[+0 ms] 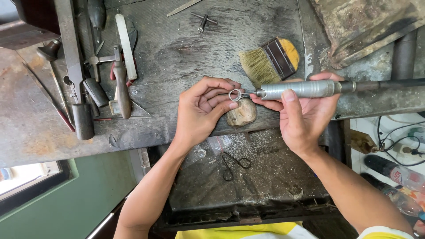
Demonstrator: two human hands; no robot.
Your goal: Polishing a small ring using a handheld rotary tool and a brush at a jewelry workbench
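Along the left edge of the dark, scarred bench point(186, 40) lies a cluster of hand tools: a long flat steel bar point(66, 48), a dark-handled tool point(83, 120) below it, a hammer with a wooden handle point(122, 90), and a pale flat file-like stick point(127, 44). Near the bench's far edge sits a small chuck key point(202, 21).

At the bench's near edge, the left hand point(201, 110) pinches a small silver ring point(235, 94) between thumb and fingertips, which are closed tight on its lower rim. The ring is a thin, plain band of pale bright metal, seen nearly face-on so that its open centre shows the dark bench behind. It is held just above a worn wooden bench peg point(241, 113) that juts out from the near edge.

Touching the ring's right side is the fine tip of a rotary handpiece point(305, 89), a grey metal cylinder running rightward into a dark flexible shaft. The right hand point(305, 117) is wrapped around it, thumb over the barrel, fingers clamped beneath.

Behind the handpiece, toward the middle of the bench, lies a flat brush point(268, 59) with straw-coloured bristles and a yellow handle.

Below the near edge, a dusty tray point(274, 177) holds small scissors point(234, 164), another small ring point(201, 153) and a clear bag point(220, 142). Off the bench's right end, plastic bottles point(398, 186) lie on the floor.
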